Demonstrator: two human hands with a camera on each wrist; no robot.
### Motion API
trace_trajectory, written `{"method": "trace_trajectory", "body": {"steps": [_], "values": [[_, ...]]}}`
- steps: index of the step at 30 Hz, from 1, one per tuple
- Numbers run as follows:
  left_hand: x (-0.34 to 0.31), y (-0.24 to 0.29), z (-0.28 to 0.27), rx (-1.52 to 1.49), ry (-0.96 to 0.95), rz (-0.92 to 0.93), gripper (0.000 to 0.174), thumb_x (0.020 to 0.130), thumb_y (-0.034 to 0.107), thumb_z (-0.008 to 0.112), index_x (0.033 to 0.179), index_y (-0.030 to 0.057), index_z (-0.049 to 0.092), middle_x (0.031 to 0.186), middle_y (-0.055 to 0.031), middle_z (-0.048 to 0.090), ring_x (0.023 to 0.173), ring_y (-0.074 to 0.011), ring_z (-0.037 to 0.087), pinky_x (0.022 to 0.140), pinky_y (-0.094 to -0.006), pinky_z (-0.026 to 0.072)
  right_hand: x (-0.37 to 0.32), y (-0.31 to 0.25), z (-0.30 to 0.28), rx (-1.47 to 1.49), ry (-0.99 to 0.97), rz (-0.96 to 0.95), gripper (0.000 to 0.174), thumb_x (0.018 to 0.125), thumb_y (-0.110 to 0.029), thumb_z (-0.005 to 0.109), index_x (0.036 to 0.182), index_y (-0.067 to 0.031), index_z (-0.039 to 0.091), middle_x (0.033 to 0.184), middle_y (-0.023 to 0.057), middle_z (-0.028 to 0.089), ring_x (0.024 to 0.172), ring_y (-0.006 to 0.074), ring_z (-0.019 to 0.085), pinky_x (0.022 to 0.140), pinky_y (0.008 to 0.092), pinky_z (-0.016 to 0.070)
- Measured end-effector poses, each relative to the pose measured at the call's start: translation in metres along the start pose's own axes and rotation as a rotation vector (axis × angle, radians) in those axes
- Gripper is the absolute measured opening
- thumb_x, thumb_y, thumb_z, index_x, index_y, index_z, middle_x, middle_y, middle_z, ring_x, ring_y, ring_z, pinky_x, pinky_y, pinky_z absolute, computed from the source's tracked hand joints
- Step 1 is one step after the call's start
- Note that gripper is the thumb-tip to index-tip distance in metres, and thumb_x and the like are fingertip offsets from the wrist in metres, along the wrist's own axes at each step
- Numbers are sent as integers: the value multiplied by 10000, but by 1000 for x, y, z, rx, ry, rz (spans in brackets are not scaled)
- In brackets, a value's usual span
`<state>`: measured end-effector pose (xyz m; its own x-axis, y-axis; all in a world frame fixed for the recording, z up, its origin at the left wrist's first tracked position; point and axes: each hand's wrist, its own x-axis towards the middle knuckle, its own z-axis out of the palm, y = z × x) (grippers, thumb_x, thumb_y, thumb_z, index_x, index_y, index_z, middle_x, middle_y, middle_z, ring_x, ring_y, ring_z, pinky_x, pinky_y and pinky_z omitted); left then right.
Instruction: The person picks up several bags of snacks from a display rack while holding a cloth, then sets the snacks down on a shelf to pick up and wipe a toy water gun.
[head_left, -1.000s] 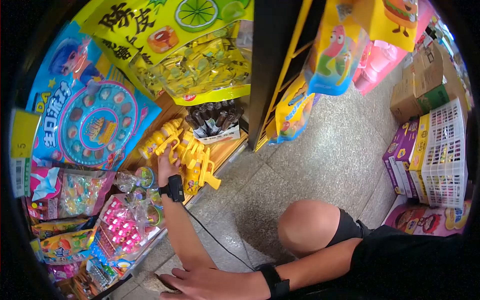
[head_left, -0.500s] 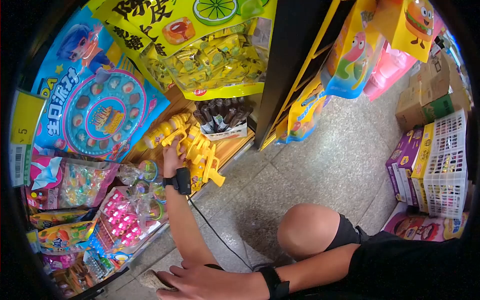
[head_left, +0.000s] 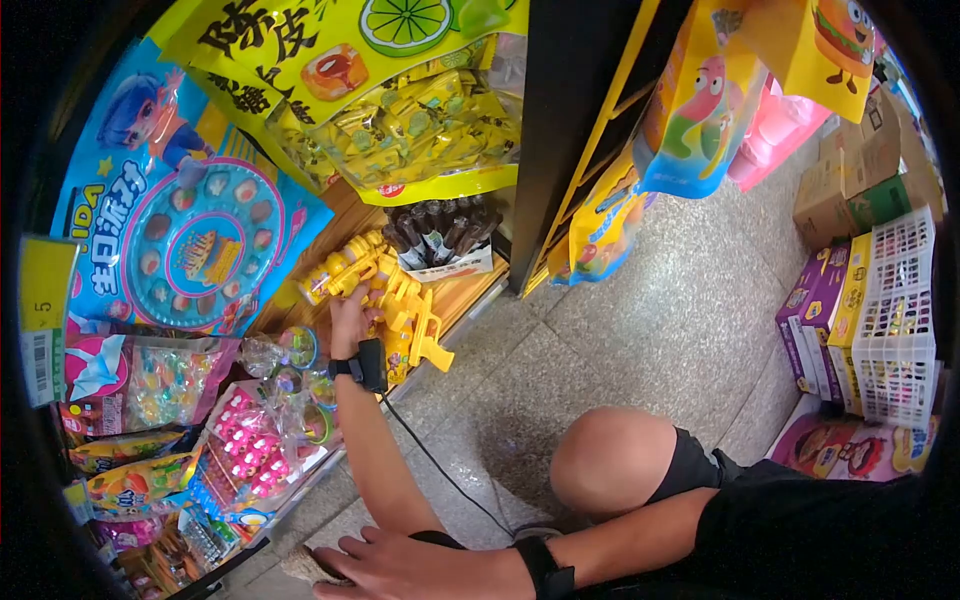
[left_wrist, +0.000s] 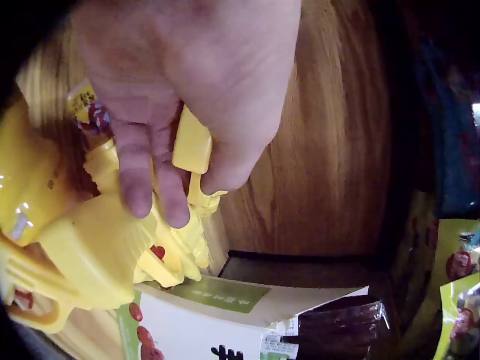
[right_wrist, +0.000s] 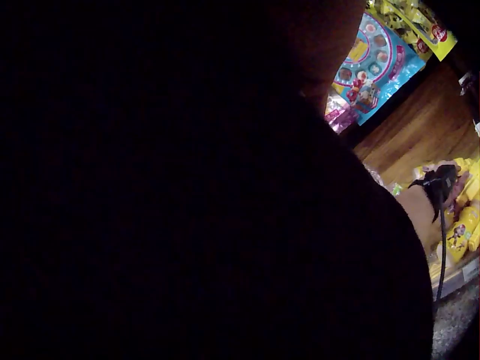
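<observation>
Several yellow toy guns [head_left: 420, 335] lie bunched on a wooden shelf [head_left: 465, 300]. My left hand [head_left: 350, 325] reaches in among them from the near side. In the left wrist view, the thumb and fingers [left_wrist: 174, 206] pinch a yellow block-shaped part of one toy gun [left_wrist: 193, 142]; much of that toy is hidden by the hand and its neighbours. Just beyond them stands a white box [left_wrist: 202, 319] of dark wrapped sticks. My right hand [head_left: 425, 570] rests low in the head view, crossing over the left forearm, its fingers loosely extended and holding nothing.
Yellow-green candy bags [head_left: 420, 110] and a blue party-candy bag [head_left: 195, 220] crowd the shelf's back. Small pink packs [head_left: 250, 445] lie at the near left. A dark panel [head_left: 565, 100] with hanging bags borders the right. Boxes and a white basket [head_left: 890, 320] stand across the floor.
The head view has shifted slightly. My left hand stays among the toy guns, and the leftmost toy now lies a little closer to the others. My right hand has barely moved.
</observation>
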<state>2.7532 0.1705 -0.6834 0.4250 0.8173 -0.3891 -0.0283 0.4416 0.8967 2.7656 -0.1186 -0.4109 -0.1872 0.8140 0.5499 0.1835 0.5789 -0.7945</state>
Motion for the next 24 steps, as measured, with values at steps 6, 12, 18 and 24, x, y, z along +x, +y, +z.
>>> {"method": "trace_trajectory", "body": {"steps": [6, 12, 18, 24], "values": [[-9, 3, 0, -160, 25, -48, 361, 892, 131, 610, 1217, 23, 495, 1098, -88, 610, 895, -284, 665, 502, -335, 549, 2, -3, -3, 7, 18, 15, 270, 769, -271, 677, 862, -68, 525, 824, 133, 489, 683, 263, 526, 559, 383, 432], [-4, -1, -5, -104, 80, -84, 387, 908, 189, 616, 1237, 42, 476, 1145, -81, 585, 959, -271, 655, 520, -330, 537, 3, -2, -2, 5, 29, 17, 272, 758, -262, 684, 863, -69, 523, 869, 143, 485, 685, 264, 527, 559, 383, 429], [-6, 1, -11, -266, 41, -150, 337, 940, 218, 572, 1213, 41, 484, 1131, -88, 584, 959, -287, 654, 547, -338, 526, 4, 3, 5, 23, 38, 8, 269, 751, -242, 690, 864, -71, 516, 869, 149, 472, 638, 257, 519, 526, 381, 418], [10, -33, -40, -139, -111, 36, 350, 939, 223, 586, 1201, 46, 437, 1182, -115, 566, 1019, -323, 635, 582, -405, 545, 5, 3, 8, -11, -16, 47, 267, 764, -257, 693, 858, -79, 517, 869, 154, 476, 638, 263, 540, 520, 383, 424]]}}
